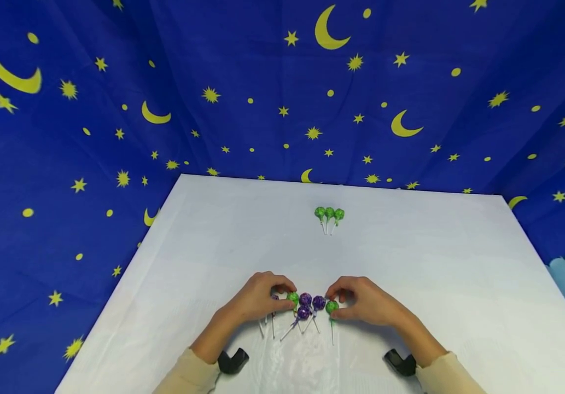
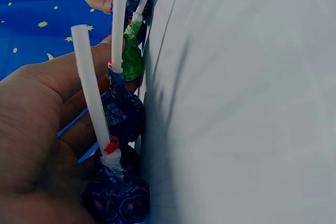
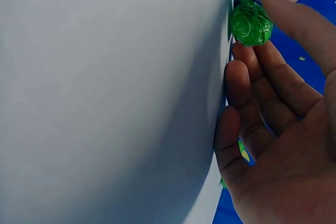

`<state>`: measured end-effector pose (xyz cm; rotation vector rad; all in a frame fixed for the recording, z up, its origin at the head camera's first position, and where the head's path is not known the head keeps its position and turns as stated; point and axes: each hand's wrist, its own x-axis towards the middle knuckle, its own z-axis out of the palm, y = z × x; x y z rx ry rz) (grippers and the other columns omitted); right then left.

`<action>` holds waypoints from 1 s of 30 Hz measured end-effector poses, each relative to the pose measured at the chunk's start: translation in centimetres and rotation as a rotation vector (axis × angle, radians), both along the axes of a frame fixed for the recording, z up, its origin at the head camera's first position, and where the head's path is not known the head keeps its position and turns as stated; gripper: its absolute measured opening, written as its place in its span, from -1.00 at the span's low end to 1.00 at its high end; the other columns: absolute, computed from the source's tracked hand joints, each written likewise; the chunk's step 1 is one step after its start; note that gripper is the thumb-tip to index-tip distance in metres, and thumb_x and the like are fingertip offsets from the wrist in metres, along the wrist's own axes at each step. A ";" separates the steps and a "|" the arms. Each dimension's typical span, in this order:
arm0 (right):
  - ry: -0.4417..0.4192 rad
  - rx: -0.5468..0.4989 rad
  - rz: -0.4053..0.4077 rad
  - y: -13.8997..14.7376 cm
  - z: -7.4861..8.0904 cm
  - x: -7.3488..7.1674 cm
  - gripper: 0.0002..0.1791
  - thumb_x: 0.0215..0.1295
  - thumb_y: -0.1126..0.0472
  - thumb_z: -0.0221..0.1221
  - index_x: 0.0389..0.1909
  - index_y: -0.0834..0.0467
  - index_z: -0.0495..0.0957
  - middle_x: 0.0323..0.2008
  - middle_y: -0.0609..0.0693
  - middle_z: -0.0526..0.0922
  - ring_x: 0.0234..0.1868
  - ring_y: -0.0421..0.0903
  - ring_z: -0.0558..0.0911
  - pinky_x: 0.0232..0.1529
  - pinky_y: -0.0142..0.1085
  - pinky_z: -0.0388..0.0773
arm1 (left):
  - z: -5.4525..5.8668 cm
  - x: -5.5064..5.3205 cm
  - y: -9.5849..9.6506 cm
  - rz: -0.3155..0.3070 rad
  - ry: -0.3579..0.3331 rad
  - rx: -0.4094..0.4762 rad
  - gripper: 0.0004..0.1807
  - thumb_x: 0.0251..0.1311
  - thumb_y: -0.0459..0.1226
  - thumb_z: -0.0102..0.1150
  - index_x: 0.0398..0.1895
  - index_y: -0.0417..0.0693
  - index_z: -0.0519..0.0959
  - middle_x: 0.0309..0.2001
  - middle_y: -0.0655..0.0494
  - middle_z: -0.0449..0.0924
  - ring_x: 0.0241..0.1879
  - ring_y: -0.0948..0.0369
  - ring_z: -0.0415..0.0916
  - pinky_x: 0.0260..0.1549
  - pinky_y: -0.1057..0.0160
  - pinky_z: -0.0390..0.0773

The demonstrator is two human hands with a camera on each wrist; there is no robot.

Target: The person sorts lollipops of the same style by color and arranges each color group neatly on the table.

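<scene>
Two beige sleeves (image 1: pixel 191 375) reach in from the near edge, with a black, bent, hard-looking piece (image 1: pixel 233 361) beside the left wrist and a similar black piece (image 1: pixel 400 363) beside the right one.

The left hand (image 1: pixel 261 295) arches low over the table, its thumb and forefinger bent and parted only by the width of a round green-wrapped lollipop (image 1: pixel 292 299), which they pinch at the head. Under its palm lie further purple-wrapped lollipops with white sticks (image 2: pixel 124 116); the hand partly hides them, so their number is unclear.

The right hand (image 1: pixel 367 301) pinches a second round green-wrapped lollipop (image 1: pixel 332 307) between thumb and fingertips, again parted only by the head's width; its remaining fingers curve loosely beside the table surface.

Between the hands sits a close cluster of three round purple-wrapped lollipops (image 1: pixel 304 300), one nearer the person and two behind it, their white sticks pointing toward the person and some crossing.

Well beyond the hands, three green-wrapped lollipops (image 1: pixel 330 213) lie side by side on the white-covered table (image 1: pixel 223 230), heads away from the person, sticks converging at the near end.

Behind the table hangs a dark blue cloth (image 1: pixel 248 60) printed with yellow moons, stars and dots.
</scene>
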<state>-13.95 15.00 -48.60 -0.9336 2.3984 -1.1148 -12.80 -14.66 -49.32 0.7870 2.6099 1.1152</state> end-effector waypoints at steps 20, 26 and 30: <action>0.014 0.008 0.002 -0.2 -0.1 0.2 -0.74 0.13 0.17 0.39 -0.15 0.01 0.62 -0.29 -0.20 0.60 -0.34 -0.20 0.54 -0.29 -0.33 0.49 | 0.6 -0.1 -0.5 0.024 -0.033 0.021 -0.70 0.12 -0.12 0.38 -0.07 0.10 0.67 -0.24 0.33 0.59 -0.22 0.24 0.52 -0.25 0.26 0.49; 0.029 0.023 0.011 0.0 0.3 0.2 -0.75 0.14 0.18 0.38 -0.15 0.01 0.62 -0.29 -0.21 0.60 -0.33 -0.17 0.54 -0.27 -0.33 0.49 | 1.7 -0.9 -0.2 0.021 -0.009 0.015 -0.71 0.14 -0.14 0.36 -0.06 0.11 0.67 -0.21 0.35 0.60 -0.20 0.24 0.53 -0.21 0.21 0.50; 0.019 0.021 0.029 0.0 0.6 0.2 -0.74 0.14 0.19 0.38 -0.13 0.02 0.62 -0.27 -0.20 0.60 -0.31 -0.17 0.54 -0.26 -0.33 0.49 | 2.7 -1.7 -0.1 0.032 0.012 -0.003 -0.71 0.12 -0.17 0.38 -0.07 0.06 0.67 -0.19 0.33 0.62 -0.18 0.21 0.54 -0.16 0.14 0.50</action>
